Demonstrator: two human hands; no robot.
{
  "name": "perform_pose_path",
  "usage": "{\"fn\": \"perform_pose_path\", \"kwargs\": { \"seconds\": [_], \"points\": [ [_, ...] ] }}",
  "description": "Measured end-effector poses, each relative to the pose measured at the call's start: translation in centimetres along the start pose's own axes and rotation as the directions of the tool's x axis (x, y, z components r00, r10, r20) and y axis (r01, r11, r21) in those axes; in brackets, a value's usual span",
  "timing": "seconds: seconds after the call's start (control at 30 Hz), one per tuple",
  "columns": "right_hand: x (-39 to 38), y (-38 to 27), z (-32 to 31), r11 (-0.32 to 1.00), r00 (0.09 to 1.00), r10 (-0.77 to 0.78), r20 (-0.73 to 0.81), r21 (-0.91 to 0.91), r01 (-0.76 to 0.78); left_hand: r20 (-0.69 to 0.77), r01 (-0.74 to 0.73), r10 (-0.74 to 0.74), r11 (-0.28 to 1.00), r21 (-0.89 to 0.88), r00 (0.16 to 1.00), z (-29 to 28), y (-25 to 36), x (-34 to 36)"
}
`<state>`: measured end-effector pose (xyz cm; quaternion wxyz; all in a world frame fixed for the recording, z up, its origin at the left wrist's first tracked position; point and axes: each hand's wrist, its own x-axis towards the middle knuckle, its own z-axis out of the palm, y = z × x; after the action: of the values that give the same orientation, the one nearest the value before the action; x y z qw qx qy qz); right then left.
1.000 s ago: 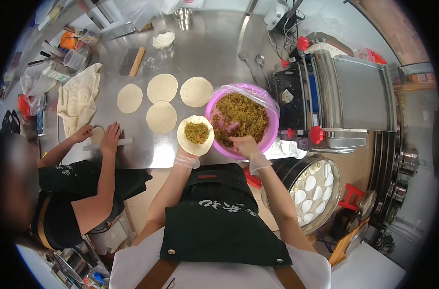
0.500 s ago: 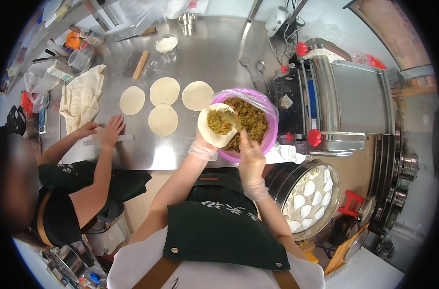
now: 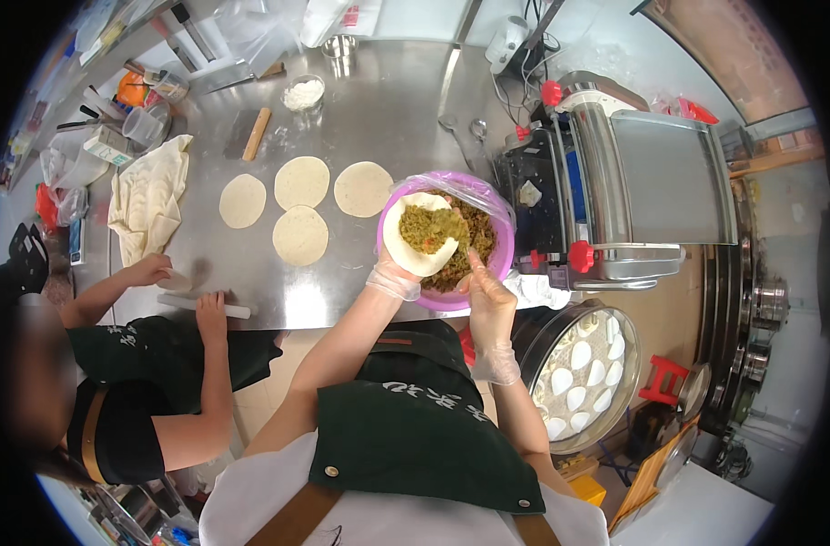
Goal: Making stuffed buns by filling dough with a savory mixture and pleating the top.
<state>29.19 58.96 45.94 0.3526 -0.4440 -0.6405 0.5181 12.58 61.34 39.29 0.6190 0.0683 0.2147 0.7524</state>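
Note:
My left hand [image 3: 397, 275], in a clear glove, cups a round dough wrapper [image 3: 402, 247] over the near left part of a pink bowl [image 3: 506, 246]. Greenish chopped filling [image 3: 422, 229] is heaped on the wrapper. My gloved right hand [image 3: 490, 298] is closed on a filling tool [image 3: 470, 252], held against the heap; filling covers its working end, so its exact kind is hidden. More brown-green filling [image 3: 481, 227] lies in the bowl, which has clear plastic over its far rim. Several flat dough rounds [image 3: 302, 182] rest on the steel table to the left.
At the left, a co-worker's hands [image 3: 210, 314] are by a white rolling pin [image 3: 224, 309]. A dough-rolling machine [image 3: 606, 182] stands right of the bowl. Below it, a round steamer tray [image 3: 561, 414] holds several white dumplings. A wooden-handled scraper [image 3: 257, 135] and two spoons [image 3: 478, 132] lie farther back.
The right hand has shifted slightly right and down, and the heap on the wrapper has grown and spread toward its right edge. The co-worker's hands have moved apart, one onto the rolling pin.

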Motion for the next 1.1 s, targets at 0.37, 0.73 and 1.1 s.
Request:
{"fn": "perform_pose_path", "kwargs": {
  "seconds": [0.37,0.73,1.1],
  "points": [
    [1.2,0.9,0.3,0.861,0.933,-0.341,-0.113,-0.436,0.261,0.081,0.094,-0.068,0.915,-0.392,0.994,-3.2,3.8,-0.7],
    [5.2,10.4,3.9,0.389,0.96,-0.258,0.109,-0.898,0.206,-0.134,-0.025,-0.029,0.924,-0.382,0.991,-4.7,5.4,-4.5],
    [4.5,14.1,8.0,0.493,0.981,-0.143,0.13,-0.85,0.184,-0.245,0.022,-0.097,0.956,-0.293,0.965,-6.5,4.1,-5.9]
  ]
}}
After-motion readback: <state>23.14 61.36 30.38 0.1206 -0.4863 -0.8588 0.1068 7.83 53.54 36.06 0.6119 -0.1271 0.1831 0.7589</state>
